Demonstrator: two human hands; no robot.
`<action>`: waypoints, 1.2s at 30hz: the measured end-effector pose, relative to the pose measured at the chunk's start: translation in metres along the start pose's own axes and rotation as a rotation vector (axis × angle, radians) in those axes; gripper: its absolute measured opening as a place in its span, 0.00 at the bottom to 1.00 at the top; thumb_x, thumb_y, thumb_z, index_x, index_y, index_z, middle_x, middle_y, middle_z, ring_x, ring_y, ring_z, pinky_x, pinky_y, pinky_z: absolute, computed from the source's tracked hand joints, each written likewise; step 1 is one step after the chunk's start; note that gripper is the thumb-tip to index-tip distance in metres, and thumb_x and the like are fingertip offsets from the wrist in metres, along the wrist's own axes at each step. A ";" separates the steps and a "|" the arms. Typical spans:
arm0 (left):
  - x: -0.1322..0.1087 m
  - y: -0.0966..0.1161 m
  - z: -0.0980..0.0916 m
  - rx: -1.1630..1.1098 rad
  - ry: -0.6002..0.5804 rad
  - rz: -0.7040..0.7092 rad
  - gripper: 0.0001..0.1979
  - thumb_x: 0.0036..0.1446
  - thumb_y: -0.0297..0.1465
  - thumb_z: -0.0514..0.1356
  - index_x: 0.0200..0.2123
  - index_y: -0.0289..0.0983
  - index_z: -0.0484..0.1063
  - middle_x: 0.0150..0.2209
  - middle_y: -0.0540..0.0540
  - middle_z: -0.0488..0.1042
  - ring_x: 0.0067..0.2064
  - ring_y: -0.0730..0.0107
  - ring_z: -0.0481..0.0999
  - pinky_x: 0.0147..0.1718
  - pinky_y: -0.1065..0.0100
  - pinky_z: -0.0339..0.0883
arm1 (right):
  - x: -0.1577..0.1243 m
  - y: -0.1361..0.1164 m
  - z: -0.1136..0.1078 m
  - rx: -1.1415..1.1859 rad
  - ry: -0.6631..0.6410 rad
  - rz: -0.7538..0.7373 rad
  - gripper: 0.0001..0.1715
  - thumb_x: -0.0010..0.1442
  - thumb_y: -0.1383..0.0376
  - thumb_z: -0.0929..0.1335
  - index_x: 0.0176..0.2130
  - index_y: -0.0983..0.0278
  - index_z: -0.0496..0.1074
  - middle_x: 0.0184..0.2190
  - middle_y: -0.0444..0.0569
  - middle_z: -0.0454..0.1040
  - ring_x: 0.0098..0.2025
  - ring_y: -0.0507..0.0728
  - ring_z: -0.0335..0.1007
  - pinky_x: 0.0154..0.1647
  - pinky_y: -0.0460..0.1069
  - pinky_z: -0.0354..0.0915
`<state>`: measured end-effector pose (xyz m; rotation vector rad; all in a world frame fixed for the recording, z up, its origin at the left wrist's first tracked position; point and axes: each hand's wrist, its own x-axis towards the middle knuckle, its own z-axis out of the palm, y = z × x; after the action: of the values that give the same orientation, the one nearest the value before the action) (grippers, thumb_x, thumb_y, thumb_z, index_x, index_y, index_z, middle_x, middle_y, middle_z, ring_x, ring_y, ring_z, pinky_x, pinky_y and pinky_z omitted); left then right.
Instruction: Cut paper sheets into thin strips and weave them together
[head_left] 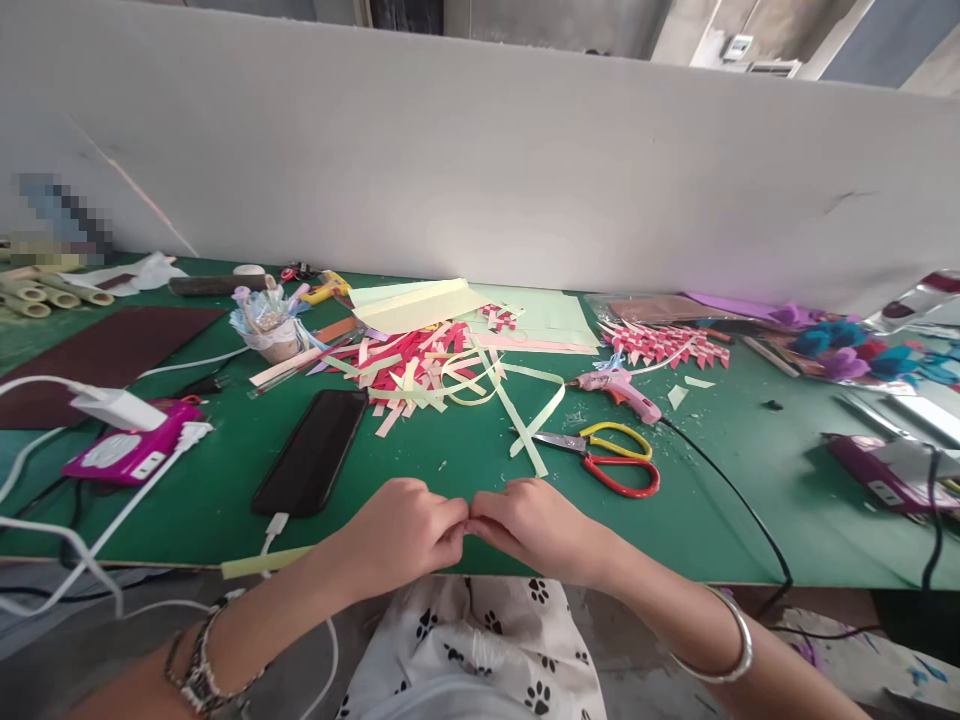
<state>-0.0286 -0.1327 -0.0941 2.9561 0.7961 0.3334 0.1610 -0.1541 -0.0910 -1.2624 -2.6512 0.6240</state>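
My left hand (409, 532) and my right hand (536, 525) meet at the table's front edge, both closed in a pinch with fingertips touching. A pale yellow-green paper strip (264, 563) sticks out to the left from under my left forearm, in line with the pinched fingers. Its middle and the part at the fingertips are hidden. Ahead of my right hand lie scissors (585, 445) with one yellow and one red handle, partly apart. Light green strips (517, 405) lie by their blades. A pink glue gun (619, 390) rests just behind the scissors.
A black phone (311, 452) with a white cable lies left of my hands. Behind it are piled red and pink paper strips (412, 365), and a woven red-and-white piece (664, 343) lies right. Purple power strips (139, 440) sit at both sides. A grey partition (480, 160) bounds the table.
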 end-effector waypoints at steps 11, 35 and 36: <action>-0.014 -0.029 -0.003 0.135 0.161 0.110 0.13 0.50 0.21 0.48 0.17 0.38 0.59 0.12 0.55 0.57 0.16 0.75 0.53 0.19 0.72 0.48 | -0.029 0.026 -0.030 0.373 0.034 0.038 0.15 0.64 0.63 0.57 0.27 0.63 0.63 0.20 0.40 0.61 0.21 0.47 0.52 0.24 0.42 0.51; 0.023 0.019 -0.033 -0.154 0.097 -0.045 0.22 0.65 0.34 0.45 0.21 0.37 0.67 0.17 0.53 0.66 0.20 0.76 0.61 0.23 0.71 0.52 | -0.035 0.015 -0.049 -0.060 0.230 -0.157 0.14 0.64 0.67 0.57 0.31 0.64 0.68 0.22 0.44 0.67 0.24 0.50 0.59 0.33 0.46 0.57; 0.024 0.019 -0.031 -0.159 0.102 -0.045 0.21 0.64 0.35 0.46 0.20 0.36 0.66 0.16 0.54 0.65 0.19 0.77 0.60 0.23 0.70 0.51 | -0.035 0.014 -0.048 -0.086 0.266 -0.172 0.14 0.63 0.69 0.57 0.32 0.64 0.68 0.22 0.45 0.68 0.24 0.50 0.59 0.34 0.47 0.57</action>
<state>-0.0057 -0.1365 -0.0574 2.7879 0.8047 0.5223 0.2073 -0.1583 -0.0522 -1.0390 -2.5500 0.2966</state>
